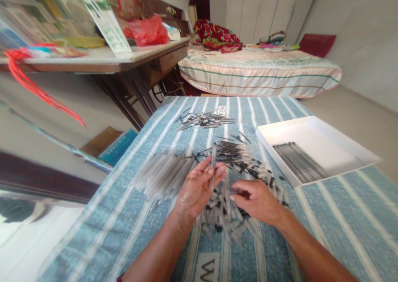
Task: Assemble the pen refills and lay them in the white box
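My left hand (199, 184) holds a slim translucent pen tube (214, 153) upright between thumb and fingers. To its right, my right hand (256, 199) hovers over small parts, its thumb and index finger slightly apart with nothing visible between them. Frosted tubes (166, 172) lie in a pile left of my left hand. Pen caps and short clear pieces (225, 215) are heaped below and between the hands. Beyond the hands are thin dark refills (233, 150), and a second loose pile of refills (207, 119) lies farther back.
A white box (338, 149) with a row of dark pens (300, 162) stands on the right of the striped cloth (124, 215). A wooden desk (124, 64) with red bags (149, 30) is at the upper left. Behind is a bed (258, 71).
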Available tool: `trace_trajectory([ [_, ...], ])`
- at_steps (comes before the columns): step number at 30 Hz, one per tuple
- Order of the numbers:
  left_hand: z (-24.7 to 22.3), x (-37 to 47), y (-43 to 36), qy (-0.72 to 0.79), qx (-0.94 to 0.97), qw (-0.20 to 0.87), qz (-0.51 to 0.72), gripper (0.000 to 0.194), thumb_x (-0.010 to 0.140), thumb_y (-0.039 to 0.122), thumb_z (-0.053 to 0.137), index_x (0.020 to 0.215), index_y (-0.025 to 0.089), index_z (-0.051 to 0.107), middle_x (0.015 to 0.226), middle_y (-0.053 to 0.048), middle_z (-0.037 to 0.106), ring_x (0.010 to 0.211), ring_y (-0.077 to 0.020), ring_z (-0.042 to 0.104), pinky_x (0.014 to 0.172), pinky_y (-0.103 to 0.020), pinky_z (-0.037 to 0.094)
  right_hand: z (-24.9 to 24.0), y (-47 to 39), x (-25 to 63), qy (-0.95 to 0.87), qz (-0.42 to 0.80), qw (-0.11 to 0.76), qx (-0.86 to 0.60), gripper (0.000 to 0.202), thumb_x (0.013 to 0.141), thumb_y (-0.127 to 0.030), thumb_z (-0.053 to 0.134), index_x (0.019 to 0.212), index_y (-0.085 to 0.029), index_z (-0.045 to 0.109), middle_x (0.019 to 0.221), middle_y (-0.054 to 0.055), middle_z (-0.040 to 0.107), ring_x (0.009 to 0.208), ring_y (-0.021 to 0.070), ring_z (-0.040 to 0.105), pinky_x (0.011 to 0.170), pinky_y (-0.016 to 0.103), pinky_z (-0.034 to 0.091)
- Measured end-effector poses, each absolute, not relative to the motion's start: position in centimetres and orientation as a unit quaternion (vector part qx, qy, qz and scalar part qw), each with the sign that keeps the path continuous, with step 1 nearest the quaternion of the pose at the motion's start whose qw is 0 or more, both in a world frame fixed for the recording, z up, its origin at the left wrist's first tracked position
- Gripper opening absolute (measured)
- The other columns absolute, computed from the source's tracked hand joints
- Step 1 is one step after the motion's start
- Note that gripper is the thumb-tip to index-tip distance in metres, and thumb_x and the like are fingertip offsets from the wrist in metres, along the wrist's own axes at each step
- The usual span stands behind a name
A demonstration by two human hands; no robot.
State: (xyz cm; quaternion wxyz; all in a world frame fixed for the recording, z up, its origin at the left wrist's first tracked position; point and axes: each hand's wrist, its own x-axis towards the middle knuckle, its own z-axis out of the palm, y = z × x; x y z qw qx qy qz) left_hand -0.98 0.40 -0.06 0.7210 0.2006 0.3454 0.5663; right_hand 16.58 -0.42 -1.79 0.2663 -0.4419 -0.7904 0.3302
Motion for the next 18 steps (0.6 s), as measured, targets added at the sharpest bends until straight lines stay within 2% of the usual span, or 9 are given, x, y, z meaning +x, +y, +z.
trace_trajectory([
  [4,0.0,-0.8,0.4,0.332,0.208,0.723,0.569,0.026,0.069,0.005,0.064,0.093,0.014,0.059,0.089,-0.004,0.069,0.086,-0.0153,0.066,0.092,-0.035,0.046,-1.8,-1.0,15.8,-0.743,0.408,0.299,-0.438,0.008,0.072,-0.021,0.054,0.067,-0.018,0.049,0.047,-0.008,0.035,0.044,0.0066,0.030,0.044,0.018,0.025],
  [13,0.0,-0.6,0.1,0.322,0.241,0.722,0.563,0.019,0.072,0.005,0.062,0.086,0.015,0.055,0.091,-0.006,0.069,0.090,-0.0196,0.065,0.086,-0.037,0.048,-2.4,-1.6,14.8,-0.696,0.465,0.329,-0.437,0.011,0.070,-0.021,0.055,0.064,-0.018,0.047,0.048,-0.008,0.036,0.045,0.0060,0.030,0.043,0.018,0.025],
  [18,0.3,-0.2,-0.2,0.336,0.251,0.712,0.563,0.018,0.070,0.006,0.065,0.083,0.014,0.055,0.094,-0.006,0.069,0.093,-0.0224,0.065,0.091,-0.041,0.045,-2.4,-1.6,14.7,-0.668,0.491,0.355,-0.432,0.009,0.072,-0.022,0.054,0.067,-0.018,0.050,0.048,-0.007,0.040,0.045,0.0063,0.034,0.043,0.018,0.027],
])
